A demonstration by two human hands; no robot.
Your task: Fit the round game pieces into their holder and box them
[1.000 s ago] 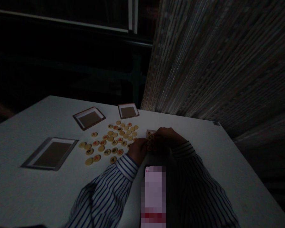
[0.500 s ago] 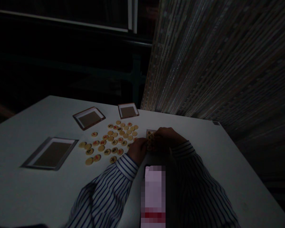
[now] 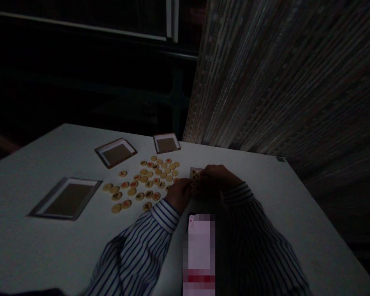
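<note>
Both my hands meet over a small tray (image 3: 195,170) at the middle of the white table (image 3: 33,246); several round wooden game discs lie in it. My left hand (image 3: 179,195) curls at the tray's near left side, its fingertips on the discs. From the right, my right hand (image 3: 216,176) covers the tray with bent fingers. The dim light hides what each fingertip pinches. A loose spread of tan discs (image 3: 148,181) with red or black marks lies just left of my hands.
Three shallow dark-rimmed trays stand on the table: one at the near left (image 3: 66,198), one further back (image 3: 115,152), a small one at the back (image 3: 166,144). A phone (image 3: 200,250) lies between my striped sleeves. A ribbed wall (image 3: 280,82) rises behind on the right.
</note>
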